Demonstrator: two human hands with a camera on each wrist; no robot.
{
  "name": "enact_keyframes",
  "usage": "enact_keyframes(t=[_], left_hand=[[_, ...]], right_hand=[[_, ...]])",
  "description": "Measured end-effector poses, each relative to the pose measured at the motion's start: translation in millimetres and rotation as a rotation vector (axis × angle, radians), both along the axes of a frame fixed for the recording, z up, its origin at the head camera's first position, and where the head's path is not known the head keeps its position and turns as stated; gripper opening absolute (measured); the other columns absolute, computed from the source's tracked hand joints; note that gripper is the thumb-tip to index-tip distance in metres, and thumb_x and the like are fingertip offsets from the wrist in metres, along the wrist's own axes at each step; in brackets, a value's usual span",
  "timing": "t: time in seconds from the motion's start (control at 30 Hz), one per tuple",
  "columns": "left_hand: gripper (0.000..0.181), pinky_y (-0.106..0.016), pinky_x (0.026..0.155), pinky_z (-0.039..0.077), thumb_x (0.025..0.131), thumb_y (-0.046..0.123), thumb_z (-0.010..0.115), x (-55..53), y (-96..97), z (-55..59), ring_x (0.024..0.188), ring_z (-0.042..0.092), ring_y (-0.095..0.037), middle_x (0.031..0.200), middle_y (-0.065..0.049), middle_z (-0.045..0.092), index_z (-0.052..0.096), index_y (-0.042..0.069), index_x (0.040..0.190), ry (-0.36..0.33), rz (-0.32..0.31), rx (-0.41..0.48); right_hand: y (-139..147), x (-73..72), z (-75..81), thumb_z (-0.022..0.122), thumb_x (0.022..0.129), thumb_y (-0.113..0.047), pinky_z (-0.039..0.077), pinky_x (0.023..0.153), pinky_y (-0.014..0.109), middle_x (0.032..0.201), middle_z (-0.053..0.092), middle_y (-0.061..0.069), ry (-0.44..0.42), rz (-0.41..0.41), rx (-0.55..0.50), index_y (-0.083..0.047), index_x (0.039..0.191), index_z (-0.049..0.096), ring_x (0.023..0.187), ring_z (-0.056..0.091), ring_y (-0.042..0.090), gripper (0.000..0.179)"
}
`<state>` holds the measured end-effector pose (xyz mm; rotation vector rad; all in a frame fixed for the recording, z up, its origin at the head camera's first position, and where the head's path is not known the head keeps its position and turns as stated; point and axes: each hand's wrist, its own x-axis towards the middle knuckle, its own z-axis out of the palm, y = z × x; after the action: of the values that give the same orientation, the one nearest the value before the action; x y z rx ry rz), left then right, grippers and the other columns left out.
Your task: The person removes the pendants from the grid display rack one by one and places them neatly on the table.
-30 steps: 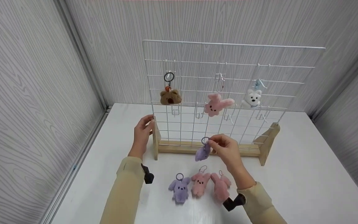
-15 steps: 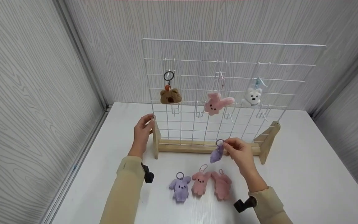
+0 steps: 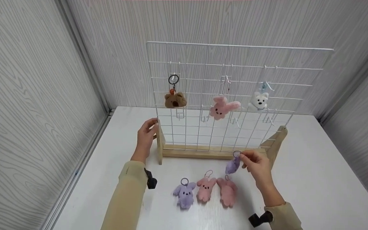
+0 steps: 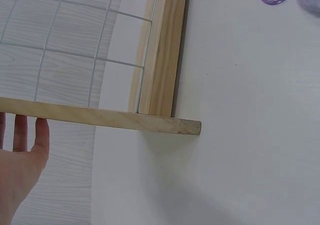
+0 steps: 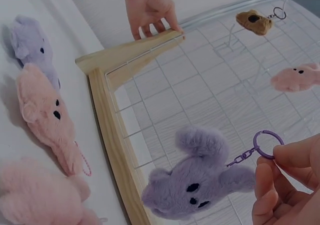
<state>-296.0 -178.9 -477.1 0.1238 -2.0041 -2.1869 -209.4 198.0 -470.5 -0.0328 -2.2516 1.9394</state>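
My right hand (image 3: 257, 164) pinches the purple ring (image 5: 267, 144) of a plush bunny keychain (image 5: 187, 187) between thumb and finger. The bunny dangles from its short chain, in front of the stand's lower wooden bar (image 3: 200, 154). At the stand's left end, my left hand (image 3: 145, 135) touches the outer side of the wooden upright (image 4: 95, 116) with its fingertips. Lying on the white table below are another purple plush keychain (image 3: 185, 195) and two pink ones, one face up (image 3: 205, 189) and one with its back showing (image 3: 227, 192).
A white wire grid (image 3: 240, 46) rises from the wooden stand. On its upper hooks hang a brown bear keychain (image 3: 175, 100), a pink bunny keychain (image 3: 222, 108) and a white dog keychain (image 3: 259, 101). Several lower hooks, such as one hook (image 3: 236, 122), hold nothing. Grey wood-patterned walls (image 3: 27, 95) enclose the table.
My right hand has carried the purple bunny keychain to the right and slightly down, nearer the table's front. The left hand stays at the upright.
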Motion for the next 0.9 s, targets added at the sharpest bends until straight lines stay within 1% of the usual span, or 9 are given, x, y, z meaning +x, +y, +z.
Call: enact_keyframes(t=[0.13, 0.3, 0.43, 0.5, 0.63, 0.87, 0.9], left_hand=[[0.033, -0.038, 0.089, 0.044, 0.094, 0.024, 0.057, 1.0, -0.1, 0.4, 0.109, 0.052, -0.016, 0.123, 0.0, 0.053, 0.054, 0.016, 0.126, 0.001, -0.003, 0.007], [0.034, -0.039, 0.089, 0.044, 0.094, 0.025, 0.057, 1.3, 0.4, 0.0, 0.11, 0.052, -0.017, 0.125, -0.002, 0.052, 0.054, 0.015, 0.126, 0.006, -0.006, 0.017], [0.034, -0.038, 0.089, 0.044, 0.093, 0.025, 0.058, 0.4, 0.8, -0.4, 0.11, 0.052, -0.016, 0.126, 0.0, 0.052, 0.054, 0.015, 0.125, 0.006, -0.004, 0.013], [0.034, -0.038, 0.09, 0.044, 0.093, 0.026, 0.058, 0.1, 1.0, -0.4, 0.111, 0.052, -0.016, 0.126, 0.0, 0.052, 0.054, 0.015, 0.125, 0.004, -0.002, 0.011], [0.037, -0.037, 0.09, 0.044, 0.093, 0.027, 0.058, 0.3, 1.4, -0.3, 0.111, 0.052, -0.016, 0.127, -0.001, 0.051, 0.052, 0.013, 0.128, 0.001, -0.006, 0.017], [0.039, -0.039, 0.091, 0.043, 0.093, 0.026, 0.057, -0.1, 0.4, -1.5, 0.112, 0.051, -0.016, 0.129, -0.004, 0.05, 0.051, 0.011, 0.129, 0.012, -0.014, 0.032], [0.039, -0.039, 0.091, 0.043, 0.094, 0.027, 0.057, -0.2, 0.2, -1.4, 0.113, 0.051, -0.016, 0.129, -0.003, 0.05, 0.051, 0.011, 0.13, 0.015, -0.013, 0.029]], right_hand=[[5.2, 4.8, -6.9, 0.067, 0.086, -0.009, 0.041, 0.049, 0.022, 0.08, 0.062, 0.012, -0.026, -0.02, 0.032, 0.0, 0.097, 0.067, 0.062, 0.055, 0.019, 0.014], [10.6, 13.4, -15.0, 0.067, 0.086, -0.008, 0.041, 0.049, 0.021, 0.081, 0.062, 0.014, -0.056, -0.047, 0.021, 0.002, 0.097, 0.067, 0.06, 0.056, 0.017, 0.015], [14.8, 20.6, -19.7, 0.069, 0.085, -0.008, 0.041, 0.048, 0.021, 0.081, 0.062, 0.017, -0.052, -0.067, 0.009, 0.003, 0.096, 0.066, 0.059, 0.056, 0.016, 0.016], [17.5, 24.1, -21.8, 0.069, 0.085, -0.009, 0.041, 0.048, 0.021, 0.081, 0.061, 0.018, -0.043, -0.071, 0.007, 0.003, 0.097, 0.066, 0.059, 0.056, 0.017, 0.017], [24.0, 31.0, -25.8, 0.069, 0.084, -0.009, 0.042, 0.048, 0.021, 0.081, 0.061, 0.016, -0.045, -0.099, 0.011, 0.002, 0.097, 0.066, 0.06, 0.057, 0.017, 0.016], [32.4, 44.5, -30.7, 0.069, 0.085, -0.009, 0.042, 0.048, 0.022, 0.084, 0.061, 0.02, -0.095, -0.148, 0.014, 0.002, 0.097, 0.066, 0.06, 0.057, 0.016, 0.016], [33.0, 46.4, -30.7, 0.069, 0.085, -0.009, 0.042, 0.048, 0.022, 0.084, 0.062, 0.019, -0.099, -0.151, 0.015, 0.002, 0.097, 0.066, 0.06, 0.057, 0.015, 0.017]])
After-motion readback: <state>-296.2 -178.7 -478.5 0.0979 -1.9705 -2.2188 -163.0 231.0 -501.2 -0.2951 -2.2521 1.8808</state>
